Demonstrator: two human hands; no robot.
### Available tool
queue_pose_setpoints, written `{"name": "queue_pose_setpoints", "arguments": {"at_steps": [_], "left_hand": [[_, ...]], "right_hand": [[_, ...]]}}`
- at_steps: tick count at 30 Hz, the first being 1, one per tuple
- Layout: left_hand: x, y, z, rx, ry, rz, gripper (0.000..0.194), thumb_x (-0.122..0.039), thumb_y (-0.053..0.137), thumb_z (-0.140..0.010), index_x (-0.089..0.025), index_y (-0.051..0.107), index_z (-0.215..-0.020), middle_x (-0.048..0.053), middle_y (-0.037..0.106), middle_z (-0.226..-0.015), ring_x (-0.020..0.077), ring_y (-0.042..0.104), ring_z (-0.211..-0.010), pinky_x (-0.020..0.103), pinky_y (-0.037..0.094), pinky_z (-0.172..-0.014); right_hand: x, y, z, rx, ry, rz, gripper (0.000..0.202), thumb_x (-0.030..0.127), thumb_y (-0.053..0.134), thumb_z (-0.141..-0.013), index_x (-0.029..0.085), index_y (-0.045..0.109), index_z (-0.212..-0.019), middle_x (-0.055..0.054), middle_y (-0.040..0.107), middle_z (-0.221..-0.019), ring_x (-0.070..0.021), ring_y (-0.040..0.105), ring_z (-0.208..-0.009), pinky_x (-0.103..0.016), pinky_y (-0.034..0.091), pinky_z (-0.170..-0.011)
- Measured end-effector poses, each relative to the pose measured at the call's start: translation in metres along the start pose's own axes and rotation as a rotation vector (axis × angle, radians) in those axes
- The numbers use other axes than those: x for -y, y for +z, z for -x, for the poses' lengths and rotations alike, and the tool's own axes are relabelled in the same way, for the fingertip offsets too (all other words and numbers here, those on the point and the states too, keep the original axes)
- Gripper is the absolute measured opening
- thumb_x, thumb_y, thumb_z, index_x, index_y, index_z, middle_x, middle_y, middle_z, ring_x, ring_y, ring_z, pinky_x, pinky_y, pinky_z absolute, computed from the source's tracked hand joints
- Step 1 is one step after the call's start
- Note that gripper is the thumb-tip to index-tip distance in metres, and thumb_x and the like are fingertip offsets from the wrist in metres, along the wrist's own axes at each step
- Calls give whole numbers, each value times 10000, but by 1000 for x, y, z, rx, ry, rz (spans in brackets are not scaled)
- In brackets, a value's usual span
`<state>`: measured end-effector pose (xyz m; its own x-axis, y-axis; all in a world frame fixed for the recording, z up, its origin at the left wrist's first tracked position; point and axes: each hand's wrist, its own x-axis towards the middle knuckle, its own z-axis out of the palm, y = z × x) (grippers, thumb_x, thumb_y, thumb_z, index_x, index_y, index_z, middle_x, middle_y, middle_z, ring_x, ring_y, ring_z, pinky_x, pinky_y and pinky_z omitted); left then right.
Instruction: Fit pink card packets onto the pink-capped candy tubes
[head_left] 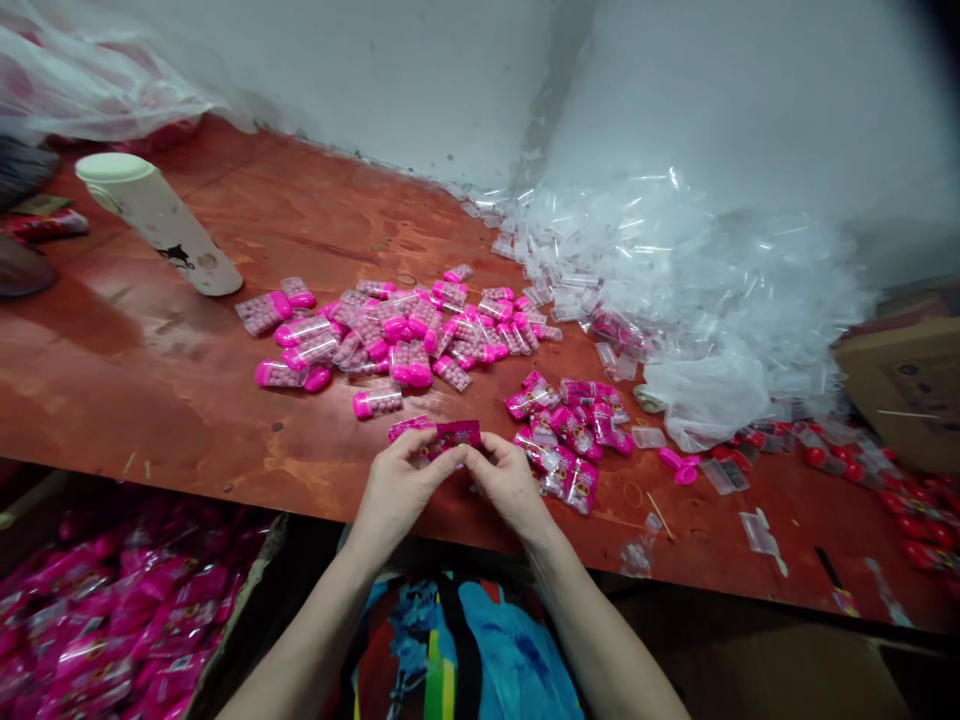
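A small dark-pink candy packet (458, 433) is pinched between the fingertips of both hands, just above the table's front edge. My left hand (401, 480) is closed on its left side, and my right hand (506, 480) is closed on its right side. Another pink packet (409, 427) shows by the left fingers; whether they touch it I cannot tell. Right of my right hand lies a group of pink candy packets (574, 430). Beyond the hands spreads a pile of clear tubes with pink caps (405, 325), filled with pink balls.
A pale tumbler (169, 230) stands at the left. Empty clear plastic tubes (675, 270) are heaped against the wall. A carton (112, 610) of pink packets sits below the table (285, 450). A knife (836, 580) and red-capped tubes (847, 460) lie at the right.
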<state>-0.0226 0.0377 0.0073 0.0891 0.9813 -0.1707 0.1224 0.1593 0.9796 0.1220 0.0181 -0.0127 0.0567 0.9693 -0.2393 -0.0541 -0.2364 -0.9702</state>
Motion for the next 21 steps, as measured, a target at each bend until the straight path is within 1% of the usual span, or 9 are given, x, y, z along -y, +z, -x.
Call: {"name": "queue_pose_setpoints", "arguments": {"at_steps": [2, 4, 5, 7, 9, 11, 15, 18, 21], "left_hand": [[1, 3, 2, 1, -60, 48, 249, -387, 699, -732, -179, 739, -862, 24, 705, -752, 178, 623, -699, 249, 468, -613], [2, 4, 4, -66, -87, 49, 216, -384, 676, -743, -178, 732, -780, 0, 644, -599, 154, 570, -576, 230, 405, -502], [2, 4, 5, -90, -91, 39, 210, -383, 675, -743, -179, 726, -753, -14, 602, -537, 142, 536, -527, 225, 371, -466], [1, 4, 6, -83, -88, 27, 206, -384, 677, -743, -182, 718, -727, -37, 526, -461, 121, 473, -463, 220, 324, -432], [-1, 4, 6, -46, -94, 44, 212, -394, 680, -744, -185, 711, -727, -53, 481, -434, 107, 428, -430, 217, 304, -422], [-2, 5, 6, -15, -108, 72, 221, -403, 684, -745, -183, 708, -734, -61, 460, -429, 98, 402, -420, 214, 297, -422], [-4, 7, 6, -24, -139, 128, 227, -397, 697, -732, -173, 713, -767, -70, 439, -435, 85, 365, -423, 211, 259, -419], [-3, 8, 7, -27, -179, 180, 246, -397, 705, -728, -162, 661, -671, -75, 408, -427, 69, 327, -421, 208, 226, -420], [1, 9, 8, -18, -190, 210, 299, -400, 710, -727, -160, 602, -586, -70, 409, -426, 61, 322, -422, 207, 219, -426]], "right_hand": [[0, 0, 1, 24, -13, 13, 286, 420, 652, -803, 187, 715, -956, -9, 664, -743, -151, 583, -677, -227, 446, -547], [-1, -1, 2, 32, -10, 34, 283, 429, 648, -804, 195, 716, -949, -7, 668, -754, -146, 579, -667, -225, 442, -541], [-2, -1, 2, 26, -1, 40, 285, 437, 649, -802, 196, 713, -938, -5, 668, -754, -138, 570, -646, -221, 433, -528], [-4, -2, 2, 2, 20, 31, 292, 457, 658, -790, 187, 699, -893, 1, 658, -735, -120, 543, -600, -211, 413, -504], [-4, -3, 2, -9, 34, 12, 303, 475, 661, -786, 180, 679, -853, 9, 640, -707, -110, 521, -576, -207, 401, -495], [-3, -3, 3, 8, 22, 21, 300, 478, 659, -789, 180, 666, -823, 16, 626, -698, -108, 515, -583, -208, 402, -512], [1, -2, 4, 46, -9, 52, 291, 472, 648, -802, 182, 660, -799, 24, 609, -703, -107, 519, -610, -206, 405, -540], [-1, -1, 4, 28, 21, 6, 305, 487, 640, -804, 186, 644, -853, 26, 586, -697, -98, 490, -574, -196, 374, -489], [-5, -2, 3, 43, 37, -22, 295, 478, 652, -797, 189, 622, -847, 39, 542, -656, -87, 433, -529, -192, 329, -458]]}}
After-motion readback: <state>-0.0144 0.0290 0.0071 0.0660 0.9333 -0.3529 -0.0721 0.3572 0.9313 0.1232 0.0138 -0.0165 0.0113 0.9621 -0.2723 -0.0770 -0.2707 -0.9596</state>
